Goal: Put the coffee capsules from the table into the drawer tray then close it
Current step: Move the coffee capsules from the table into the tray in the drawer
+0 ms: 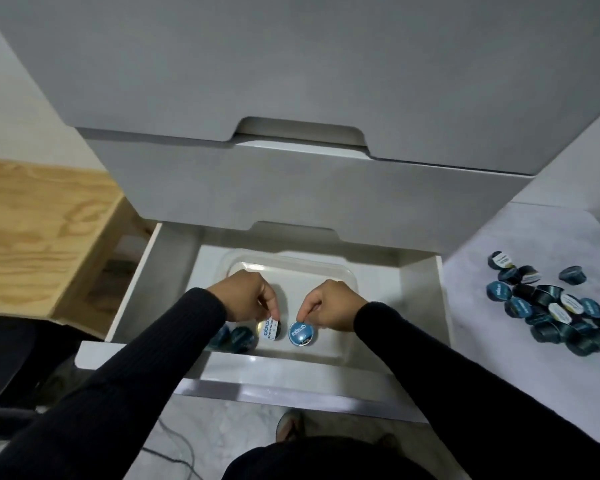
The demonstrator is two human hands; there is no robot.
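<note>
Frame centre: left hand (248, 296) is pinching a white-lidded capsule (270, 330), right hand (329, 304) a blue-lidded capsule (298, 334), each grip narrow, over the clear plastic tray (340, 277).

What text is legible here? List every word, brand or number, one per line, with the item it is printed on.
"excelso" on the blue lid of the capsule pinched in the right hand.
"excelso" on the white lid of the capsule held in the left hand; a second line there starts "ROBUSTA GOL", the rest hidden.
Lids in the pile on the table: printing visible but too small and blurred to read.
</note>
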